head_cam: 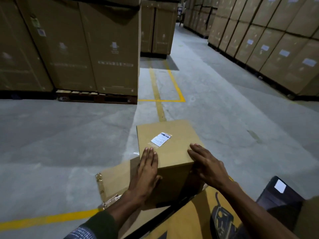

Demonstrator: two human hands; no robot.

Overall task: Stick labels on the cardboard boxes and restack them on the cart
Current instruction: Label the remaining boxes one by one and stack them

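Left hand and right hand lay flat, fingers straight, pressing a cardboard box; white label just beyond the fingertips

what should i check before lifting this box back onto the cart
1. Label on the top face of the box: white, lying flat, ok.
2. Left hand placed: flat, straight fingers on the near left edge, ok.
3. Right hand placed: flat along the right top edge, fingers straight, ok.
4. Firm grip for lifting: both hands only press, neither is curled under the box, not ok.
5. What the box rests on: other cardboard beneath, but its footing is hidden, cannot tell.
6. Landing spot on the cart: no cart identifiable in view, cannot tell.
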